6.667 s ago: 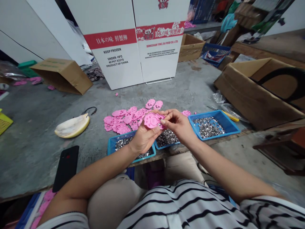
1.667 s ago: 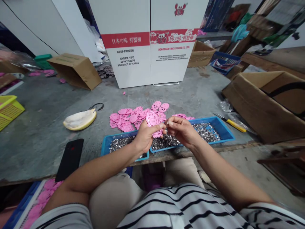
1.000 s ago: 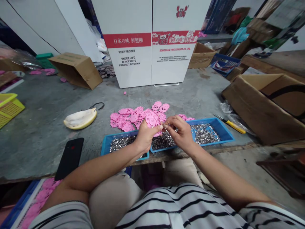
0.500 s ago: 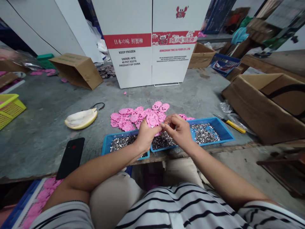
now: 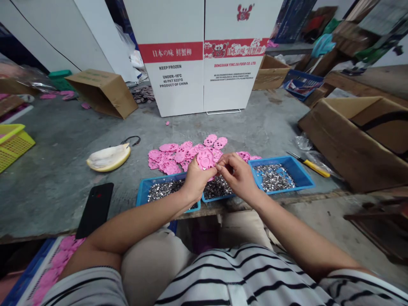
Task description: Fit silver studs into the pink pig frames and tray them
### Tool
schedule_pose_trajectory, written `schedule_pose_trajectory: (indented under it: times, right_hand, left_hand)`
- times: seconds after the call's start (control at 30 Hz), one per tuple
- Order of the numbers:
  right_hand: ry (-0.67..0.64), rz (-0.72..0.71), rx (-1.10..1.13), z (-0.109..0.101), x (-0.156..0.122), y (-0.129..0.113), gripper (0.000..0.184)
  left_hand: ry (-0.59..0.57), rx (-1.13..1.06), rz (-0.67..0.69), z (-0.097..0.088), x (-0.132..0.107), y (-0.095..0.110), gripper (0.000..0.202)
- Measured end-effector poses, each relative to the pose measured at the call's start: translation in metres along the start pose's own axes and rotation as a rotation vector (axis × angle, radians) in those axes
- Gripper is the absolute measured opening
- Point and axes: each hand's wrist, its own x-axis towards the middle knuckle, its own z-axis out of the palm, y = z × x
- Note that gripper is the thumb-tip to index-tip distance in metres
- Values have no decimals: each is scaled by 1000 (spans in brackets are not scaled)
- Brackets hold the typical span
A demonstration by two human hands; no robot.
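Note:
My left hand (image 5: pixel 196 180) is closed on a pink moulded plastic piece (image 5: pixel 205 159), held upright above the trays. Thumb and fingers of my right hand (image 5: pixel 237 172) are pinched together at the piece's lower right edge; whatever they hold is too small to make out. Behind my hands lies a loose pile of similar pink pieces (image 5: pixel 167 162). Below stand three blue trays of small shiny metal parts: the left tray (image 5: pixel 140 191), the middle tray (image 5: pixel 219 198), partly hidden by my right hand, and the right tray (image 5: pixel 301 172).
A white carton (image 5: pixel 181 100) stands behind the pile. To the left are a phone (image 5: pixel 95 208), a fruit rind (image 5: pixel 110 158) and a yellow basket (image 5: pixel 15 142). A yellow-handled tool (image 5: pixel 315 168) and an open cardboard box (image 5: pixel 344 144) are on the right.
The pink piece has tilted slightly in my left hand, turning its face a little. My right fingertips stay pinched at its edge. The whole view has shifted very slightly.

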Motion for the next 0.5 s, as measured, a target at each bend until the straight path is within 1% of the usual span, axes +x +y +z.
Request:
schedule_pose_trajectory:
  times: [0.1, 0.17, 0.4, 0.5]
  right_hand:
    - [9, -84, -86, -1, -1, 0, 10]
    - [11, -113, -131, -2, -1, 0, 10]
    - [18, -176, -241, -2, -2, -1, 13]
    - [-15, -169, -236, -1, -2, -1, 12]
  left_hand:
    - [-6, -22, -2, 1, -1, 1, 45]
    - [8, -26, 3, 1, -1, 2, 43]
    - [13, -1, 7, 1, -2, 3, 40]
    - [14, 4, 5, 0, -2, 3, 42]
